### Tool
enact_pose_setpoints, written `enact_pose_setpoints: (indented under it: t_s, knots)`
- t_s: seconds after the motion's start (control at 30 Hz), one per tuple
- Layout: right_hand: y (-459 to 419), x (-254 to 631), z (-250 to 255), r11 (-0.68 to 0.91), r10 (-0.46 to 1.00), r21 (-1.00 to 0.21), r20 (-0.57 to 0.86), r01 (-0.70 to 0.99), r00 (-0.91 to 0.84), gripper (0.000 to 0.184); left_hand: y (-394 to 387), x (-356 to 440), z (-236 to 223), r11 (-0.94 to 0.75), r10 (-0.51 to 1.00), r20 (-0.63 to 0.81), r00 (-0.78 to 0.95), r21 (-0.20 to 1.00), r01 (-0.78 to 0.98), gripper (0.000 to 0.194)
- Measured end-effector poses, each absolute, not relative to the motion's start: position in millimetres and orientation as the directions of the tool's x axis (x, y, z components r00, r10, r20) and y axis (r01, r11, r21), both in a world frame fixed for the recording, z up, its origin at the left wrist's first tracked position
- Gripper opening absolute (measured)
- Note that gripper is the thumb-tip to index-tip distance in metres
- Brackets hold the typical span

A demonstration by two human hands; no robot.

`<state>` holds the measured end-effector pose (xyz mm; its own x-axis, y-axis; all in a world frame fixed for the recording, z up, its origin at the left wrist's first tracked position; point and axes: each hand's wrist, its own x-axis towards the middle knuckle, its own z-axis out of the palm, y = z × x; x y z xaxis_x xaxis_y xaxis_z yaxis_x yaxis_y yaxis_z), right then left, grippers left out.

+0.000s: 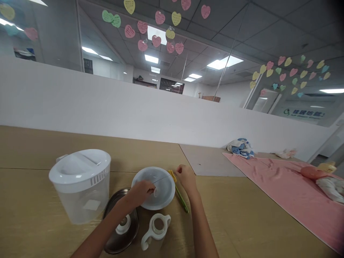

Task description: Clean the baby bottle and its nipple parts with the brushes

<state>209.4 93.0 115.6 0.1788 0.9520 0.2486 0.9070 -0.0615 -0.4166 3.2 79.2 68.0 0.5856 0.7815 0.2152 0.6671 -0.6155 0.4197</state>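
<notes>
A thin thread (162, 178) runs taut between my hands, above a white bowl (169, 199). My left hand (142, 190), fingers closed over the bowl, grips one end beside a small white round piece (155, 192), perhaps a spool. At the bowl's right rim, my right hand (185, 175) pinches the other end. Close by lies a slim tool with a yellow end (172, 175) and a green length (182, 200); its kind is unclear. Below the bowl stands a clear container with a white ringed, handled top (158, 229). My left forearm partly covers a dark metal tray (118, 243) holding a white round part.
A large clear bucket with a white lid (80, 168) stands at the left. To the right, a pink cloth (271, 182) covers the table, bearing crumpled fabrics. A blue-and-white cloth bundle (241, 147) rests against the white wall (129, 107).
</notes>
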Motion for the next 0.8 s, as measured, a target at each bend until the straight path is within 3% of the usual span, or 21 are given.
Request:
enact_pose_setpoints:
  t_s: [0.1, 0.17, 0.47, 0.53, 0.6, 0.7, 0.73, 0.8]
  knots:
    - [94.3, 208.9, 110.7, -0.142, 0.980, -0.241, 0.105, 0.960, 0.172, 0.010, 76.6, -0.2, 80.3, -0.591, 0.801, 0.257, 0.540, 0.482, 0.647, 0.026]
    - [95.3, 207.8, 107.0, -0.153, 0.986, -0.189, 0.036, 0.970, 0.162, 0.013, 74.1, -3.3, 90.5, -0.568, 0.821, 0.314, 0.478, 0.545, 0.617, 0.026]
    - [95.8, 202.6, 104.3, -0.190, 0.980, -0.176, 0.021, 0.966, 0.197, 0.019, 36.0, -11.0, 147.1, -0.540, 0.836, 0.434, 0.337, 0.760, 0.361, 0.028]
    - [88.1, 199.1, 116.5, -0.133, 0.983, -0.269, 0.089, 0.954, 0.162, 0.018, 25.1, -11.3, 156.2, -0.536, 0.833, 0.420, 0.360, 0.775, 0.336, 0.026]
    - [71.2, 193.5, 135.9, 0.030, 0.985, -0.475, 0.165, 0.879, 0.056, 0.019, 15.6, -11.0, 162.4, -0.534, 0.824, 0.399, 0.402, 0.783, 0.319, 0.025]
    - [30.6, 182.5, 170.0, 0.294, 0.954, -0.768, 0.202, 0.569, -0.220, 0.034, 6.4, -8.9, 166.3, -0.534, 0.802, 0.361, 0.475, 0.789, 0.303, 0.023]
    - [16.0, 178.9, 179.8, 0.318, 0.939, -0.805, 0.194, 0.501, -0.284, 0.036, 4.8, -7.8, 166.2, -0.535, 0.794, 0.350, 0.497, 0.790, 0.300, 0.023]
    - [-9.2, 172.7, 193.3, 0.348, 0.916, -0.772, 0.161, 0.531, -0.366, 0.028, 3.6, -5.4, 164.4, -0.539, 0.781, 0.331, 0.530, 0.786, 0.303, 0.021]
